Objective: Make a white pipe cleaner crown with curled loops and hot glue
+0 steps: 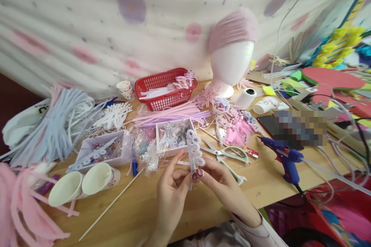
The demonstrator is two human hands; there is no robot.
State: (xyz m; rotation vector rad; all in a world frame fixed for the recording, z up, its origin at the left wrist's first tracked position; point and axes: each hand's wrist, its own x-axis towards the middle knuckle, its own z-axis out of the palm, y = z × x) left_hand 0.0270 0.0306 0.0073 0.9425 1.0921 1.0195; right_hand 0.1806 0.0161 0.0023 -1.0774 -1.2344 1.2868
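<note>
Between my two hands stands a pale lavender pipe cleaner (194, 148) bent into a row of small loops, roughly upright above the table's front part. My left hand (173, 189) pinches its lower end from the left. From the right, my right hand (218, 183) closes thumb and fingers on the same lower part. The fingertips meet there and hide its bottom end in part. Just behind it is a white box (171, 147) of small beads and charms. A pair of scissors (228, 152) with pale green handles lies right of it, close to my right hand.
A blue glue gun (285, 158) stands at the right, its cord trailing off the edge. Paper cups (100, 179) and a thin wooden stick (111, 204) lie left. Behind are a red basket (166, 102), a foam head (230, 61) and bundles of pipe cleaners (55, 123).
</note>
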